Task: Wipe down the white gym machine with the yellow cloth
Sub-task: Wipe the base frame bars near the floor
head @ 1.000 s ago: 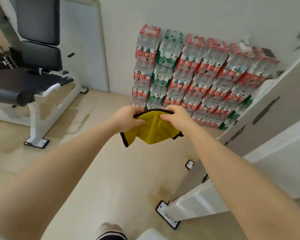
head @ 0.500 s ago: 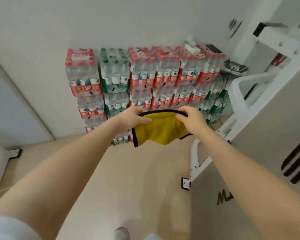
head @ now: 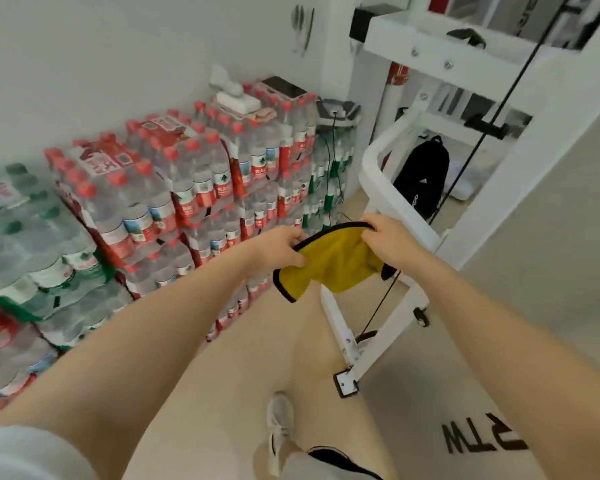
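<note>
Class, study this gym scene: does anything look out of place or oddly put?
Yes. A phone and a white box lie on top of the stacked water bottle packs, an odd shelf. A black backpack sits on the floor inside the white gym machine.

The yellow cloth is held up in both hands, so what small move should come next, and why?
Probably lower the yellow cloth onto the curved white rail of the white gym machine just behind it. The left hand and right hand pinch its top edge, so it hangs in the air, apparently wiping nothing yet.
</note>
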